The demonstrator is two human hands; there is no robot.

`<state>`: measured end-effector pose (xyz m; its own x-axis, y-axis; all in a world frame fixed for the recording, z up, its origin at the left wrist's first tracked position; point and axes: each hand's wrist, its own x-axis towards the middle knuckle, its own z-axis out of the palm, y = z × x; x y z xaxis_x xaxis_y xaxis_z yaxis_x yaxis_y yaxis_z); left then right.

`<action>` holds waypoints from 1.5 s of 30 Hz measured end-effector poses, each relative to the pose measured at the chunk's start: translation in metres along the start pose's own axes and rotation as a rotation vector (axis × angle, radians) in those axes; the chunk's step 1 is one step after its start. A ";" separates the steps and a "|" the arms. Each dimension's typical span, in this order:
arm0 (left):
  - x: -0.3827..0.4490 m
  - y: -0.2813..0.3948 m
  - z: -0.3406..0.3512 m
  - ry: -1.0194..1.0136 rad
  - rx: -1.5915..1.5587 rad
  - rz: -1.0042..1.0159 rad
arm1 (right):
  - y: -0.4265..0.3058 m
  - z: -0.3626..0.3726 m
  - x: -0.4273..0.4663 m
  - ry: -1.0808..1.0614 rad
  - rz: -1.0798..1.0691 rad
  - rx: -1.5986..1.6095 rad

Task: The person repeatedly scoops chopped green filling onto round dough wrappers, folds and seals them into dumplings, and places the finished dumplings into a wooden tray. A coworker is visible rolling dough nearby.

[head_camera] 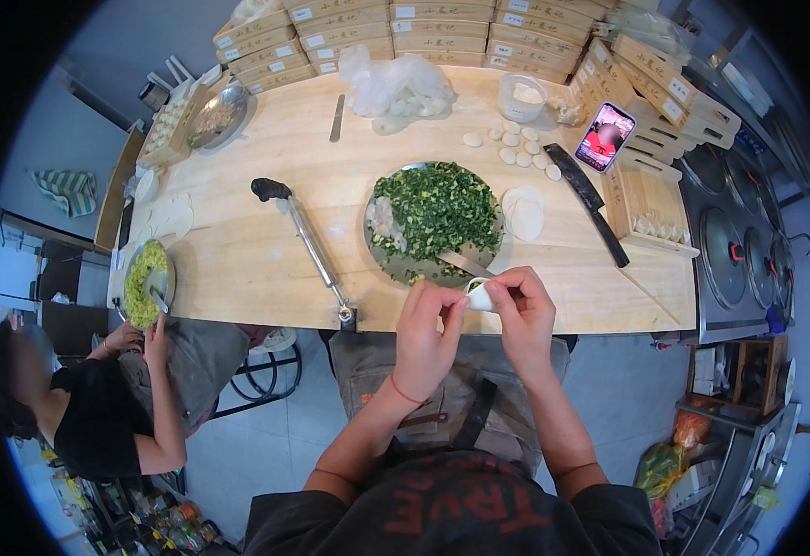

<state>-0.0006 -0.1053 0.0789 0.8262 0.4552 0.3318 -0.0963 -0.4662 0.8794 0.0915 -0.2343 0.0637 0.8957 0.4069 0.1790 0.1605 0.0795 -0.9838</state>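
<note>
Between both hands, over the table's front edge, is a folded dumpling wrapper (481, 298) with green filling showing at its opening. My left hand (430, 333) pinches its left side; my right hand (526, 316) pinches its right side. Just beyond lies a round metal plate (394, 260) holding chopped green leaves (439, 205) and pale, shrimp-like pieces (385, 222). A flat metal spatula (464, 264) rests on the plate's near rim. Round flat wrappers (523, 213) are stacked to its right. Several small dough pieces (516, 142) lie farther back.
A black cleaver (589, 201) lies at the right, near a propped phone (605, 137) and wooden trays (651, 201). A jointed metal arm (314, 250) is clamped at the front edge. Lidded cookers (724, 257) stand far right. At left, a co-worker (99, 417) holds a plate of yellow-green filling (168, 278).
</note>
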 end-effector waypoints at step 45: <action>-0.002 0.003 0.019 -0.250 -0.818 -0.489 | -0.037 -0.010 0.021 -0.617 -0.138 0.015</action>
<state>0.0081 -0.1212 0.0743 0.9617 0.2410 -0.1303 0.0108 0.4419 0.8970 0.1087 -0.2380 0.1043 0.4627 0.8412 0.2797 0.2477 0.1803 -0.9519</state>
